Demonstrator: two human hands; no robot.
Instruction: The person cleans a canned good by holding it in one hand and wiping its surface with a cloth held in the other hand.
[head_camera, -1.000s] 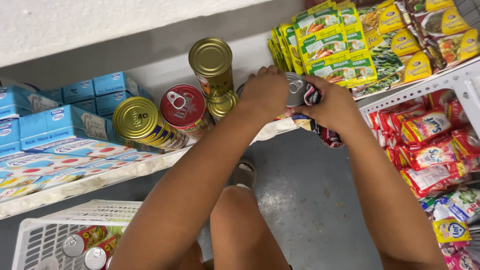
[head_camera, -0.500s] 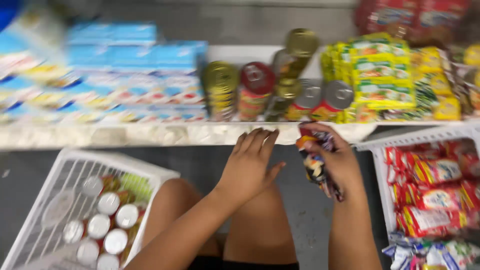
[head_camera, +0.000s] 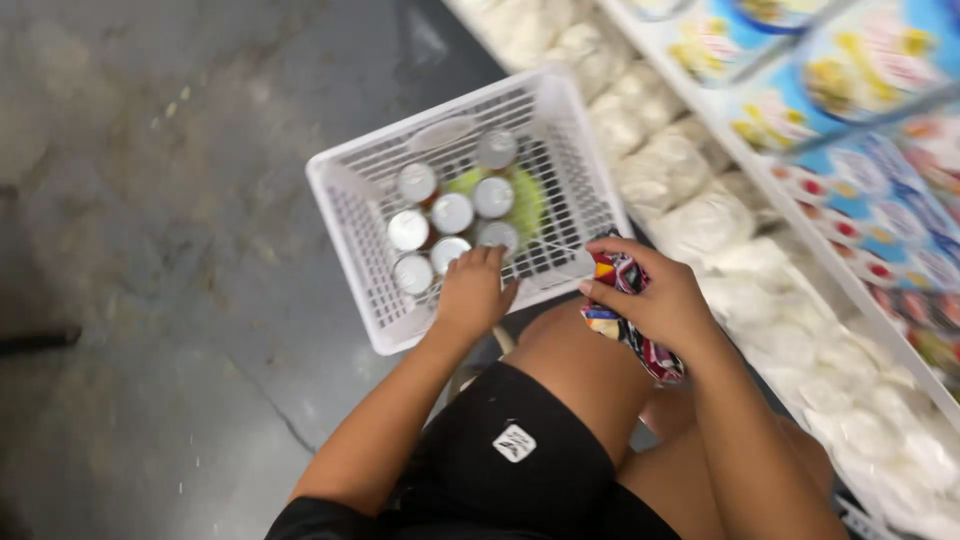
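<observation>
**A:** Where are your hands right now?

**B:** My left hand (head_camera: 472, 292) is down at the near edge of the white plastic basket (head_camera: 350, 210), fingers curled over a silver-topped can (head_camera: 447, 251) at the centre of the frame. Whether I've actually gripped it, I cannot tell; the fingertips hide the contact. My right hand (head_camera: 655, 300) is clasped around a multicoloured cloth (head_camera: 640, 335), red, blue and yellow, held just above my thigh, right of centre.

**A:** And the cans?

**B:** Seven or so silver lids, standing upright in a cluster inside the basket, centre of the frame, with a bit of green label (head_camera: 527, 203) showing between them on the right.

**A:** What's the basket on?

**B:** Grey concrete floor (head_camera: 150, 250), mottled and scuffed, filling the whole left half. There's a thin crack running toward the lower middle.

**A:** What's off to the right?

**B:** A shelf unit running diagonally from top centre to lower right. On the low level, a row of lumpy white bags (head_camera: 700, 225), touching one another. Above them, upper right, blue boxes (head_camera: 850, 90) with yellow and white markings, blurred, and smaller packets with red spots (head_camera: 880, 235) along the white shelf edge.
</observation>
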